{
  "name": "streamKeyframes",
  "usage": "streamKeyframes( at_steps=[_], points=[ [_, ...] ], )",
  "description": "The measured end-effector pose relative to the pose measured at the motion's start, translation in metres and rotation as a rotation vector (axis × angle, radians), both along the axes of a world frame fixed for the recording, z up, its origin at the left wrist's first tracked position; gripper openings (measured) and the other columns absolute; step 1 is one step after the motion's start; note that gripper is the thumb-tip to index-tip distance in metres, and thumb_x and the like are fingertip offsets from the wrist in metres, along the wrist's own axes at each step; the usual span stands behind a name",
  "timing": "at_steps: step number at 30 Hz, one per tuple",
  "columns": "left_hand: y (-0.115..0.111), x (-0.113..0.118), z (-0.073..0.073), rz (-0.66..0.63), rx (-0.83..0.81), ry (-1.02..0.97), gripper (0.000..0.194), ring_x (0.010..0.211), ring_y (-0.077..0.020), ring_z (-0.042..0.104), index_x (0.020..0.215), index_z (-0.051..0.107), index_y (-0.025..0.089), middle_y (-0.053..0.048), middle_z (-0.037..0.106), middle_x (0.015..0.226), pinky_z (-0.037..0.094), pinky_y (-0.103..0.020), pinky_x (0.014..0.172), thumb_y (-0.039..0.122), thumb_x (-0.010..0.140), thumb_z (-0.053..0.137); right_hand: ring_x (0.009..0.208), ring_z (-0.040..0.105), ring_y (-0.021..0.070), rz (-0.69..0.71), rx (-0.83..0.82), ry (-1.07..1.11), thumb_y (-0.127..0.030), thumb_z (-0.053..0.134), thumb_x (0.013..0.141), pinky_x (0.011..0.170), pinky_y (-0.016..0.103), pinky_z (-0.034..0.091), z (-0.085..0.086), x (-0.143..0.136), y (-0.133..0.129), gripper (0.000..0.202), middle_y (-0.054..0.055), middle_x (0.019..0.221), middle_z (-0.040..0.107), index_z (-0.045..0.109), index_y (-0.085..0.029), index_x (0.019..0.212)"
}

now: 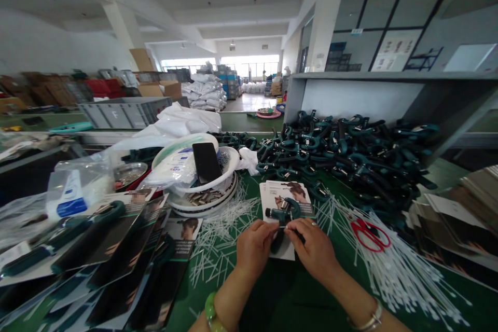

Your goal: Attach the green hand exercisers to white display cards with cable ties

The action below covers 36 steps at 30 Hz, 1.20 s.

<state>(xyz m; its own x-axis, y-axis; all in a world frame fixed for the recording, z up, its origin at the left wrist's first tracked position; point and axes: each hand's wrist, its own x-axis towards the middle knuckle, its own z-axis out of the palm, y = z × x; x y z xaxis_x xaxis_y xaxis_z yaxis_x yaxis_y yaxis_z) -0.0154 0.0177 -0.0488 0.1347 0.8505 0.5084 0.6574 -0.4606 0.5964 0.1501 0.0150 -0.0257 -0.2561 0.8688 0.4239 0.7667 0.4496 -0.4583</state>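
Observation:
A dark green and black hand tool (290,211) with a C-shaped head lies on a printed backing card (268,194) in front of me. My left hand (254,246) is closed in a pinch at the tool's left side. From the right, my right hand (314,246) pinches close to the same spot, fingertips almost meeting the left ones. A thin white strip between the fingertips looks like a cable tie; the fingers hide most of it. The tool's handle is partly covered by the hands. Loose white cable ties (408,264) spread to the right, with red-handled scissors (369,234) on them.
A large heap of similar tools (350,150) fills the back right. Carded tools (112,249) are piled at left. White basins (229,166) hold small metal parts, with a phone (207,162) on top. Trimmed tie ends (218,238) litter the green table. Cards (459,223) are stacked far right.

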Motion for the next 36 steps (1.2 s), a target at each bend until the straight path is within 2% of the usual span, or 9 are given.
streamKeyframes(
  at_steps=[9, 14, 18, 20, 24, 26, 28, 32, 36],
  points=[
    [0.0, 0.0, -0.001, -0.032, 0.014, -0.004, 0.023, 0.071, -0.0106, 0.063, 0.094, 0.069, 0.025, -0.002, 0.068, 0.081, 0.047, -0.018, 0.064, 0.018, 0.085, 0.049, 0.08, 0.055, 0.0194, 0.024, 0.007, -0.08, -0.028, 0.042, 0.09, 0.07, 0.031, 0.042, 0.007, 0.0, -0.002, 0.022, 0.005, 0.082, 0.064, 0.06, -0.02, 0.083],
    [0.003, 0.0, -0.001, -0.145, -0.022, -0.129, 0.019, 0.076, -0.0119, 0.064, 0.093, 0.069, 0.023, -0.003, 0.07, 0.083, 0.049, -0.021, 0.071, 0.023, 0.086, 0.051, 0.077, 0.056, 0.0189, 0.05, -0.085, -0.172, -0.026, 0.048, 0.086, 0.066, 0.029, 0.04, 0.021, 0.0, 0.005, 0.018, 0.002, 0.076, 0.064, 0.063, -0.022, 0.078],
    [0.003, 0.001, 0.005, -0.193, -0.097, -0.21, 0.017, 0.078, -0.013, 0.063, 0.092, 0.069, 0.022, -0.002, 0.071, 0.085, 0.049, -0.023, 0.073, 0.025, 0.084, 0.054, 0.071, 0.058, 0.0169, 0.096, -0.176, -0.124, -0.023, 0.053, 0.081, 0.062, 0.026, 0.04, 0.027, 0.001, 0.011, 0.016, 0.001, 0.069, 0.064, 0.063, -0.021, 0.068],
    [0.003, 0.003, 0.009, -0.165, -0.141, -0.244, 0.015, 0.076, -0.0127, 0.062, 0.088, 0.069, 0.022, -0.001, 0.07, 0.083, 0.048, -0.023, 0.072, 0.025, 0.083, 0.056, 0.067, 0.058, 0.0158, 0.097, -0.173, -0.04, -0.024, 0.055, 0.08, 0.06, 0.026, 0.041, 0.023, 0.002, 0.011, 0.012, 0.0, 0.068, 0.064, 0.064, -0.02, 0.073],
    [0.005, 0.005, 0.01, -0.157, -0.173, -0.241, 0.011, 0.076, -0.0125, 0.061, 0.083, 0.069, 0.021, -0.001, 0.068, 0.081, 0.047, -0.023, 0.072, 0.023, 0.081, 0.057, 0.068, 0.059, 0.0149, 0.155, -0.015, 0.13, -0.027, 0.056, 0.082, 0.063, 0.027, 0.046, 0.009, 0.008, 0.008, 0.014, 0.002, 0.079, 0.066, 0.063, -0.019, 0.092],
    [0.006, 0.006, 0.009, -0.18, -0.165, -0.235, 0.011, 0.078, -0.0128, 0.061, 0.083, 0.068, 0.021, -0.001, 0.067, 0.082, 0.047, -0.023, 0.073, 0.02, 0.08, 0.058, 0.075, 0.059, 0.0158, 0.224, 0.103, 0.103, -0.026, 0.05, 0.087, 0.069, 0.028, 0.047, 0.005, 0.01, 0.007, 0.014, 0.004, 0.081, 0.066, 0.062, -0.019, 0.087],
    [0.006, 0.006, 0.011, -0.19, -0.173, -0.224, 0.011, 0.082, -0.0131, 0.06, 0.083, 0.068, 0.021, -0.002, 0.067, 0.085, 0.047, -0.024, 0.076, 0.019, 0.08, 0.058, 0.076, 0.058, 0.0167, 0.235, 0.166, 0.008, -0.025, 0.044, 0.09, 0.069, 0.029, 0.046, 0.005, 0.012, 0.008, 0.02, 0.005, 0.078, 0.065, 0.061, -0.019, 0.081],
    [-0.001, 0.007, 0.029, -0.125, -0.21, -0.051, 0.011, 0.087, -0.015, 0.06, 0.083, 0.068, 0.025, -0.001, 0.065, 0.095, 0.046, -0.025, 0.076, 0.024, 0.079, 0.058, 0.076, 0.055, 0.018, 0.131, 0.276, -0.077, -0.022, 0.04, 0.09, 0.07, 0.03, 0.044, 0.012, 0.015, 0.008, 0.022, 0.006, 0.076, 0.061, 0.058, -0.018, 0.079],
    [-0.012, 0.012, 0.05, -0.061, -0.152, 0.133, 0.018, 0.088, -0.0171, 0.06, 0.089, 0.067, 0.031, 0.0, 0.066, 0.1, 0.045, -0.028, 0.077, 0.028, 0.083, 0.05, 0.072, 0.054, 0.0177, -0.044, 0.405, 0.104, -0.022, 0.041, 0.089, 0.068, 0.03, 0.044, 0.014, 0.019, 0.006, 0.018, 0.005, 0.071, 0.058, 0.052, -0.02, 0.076]
  ],
)
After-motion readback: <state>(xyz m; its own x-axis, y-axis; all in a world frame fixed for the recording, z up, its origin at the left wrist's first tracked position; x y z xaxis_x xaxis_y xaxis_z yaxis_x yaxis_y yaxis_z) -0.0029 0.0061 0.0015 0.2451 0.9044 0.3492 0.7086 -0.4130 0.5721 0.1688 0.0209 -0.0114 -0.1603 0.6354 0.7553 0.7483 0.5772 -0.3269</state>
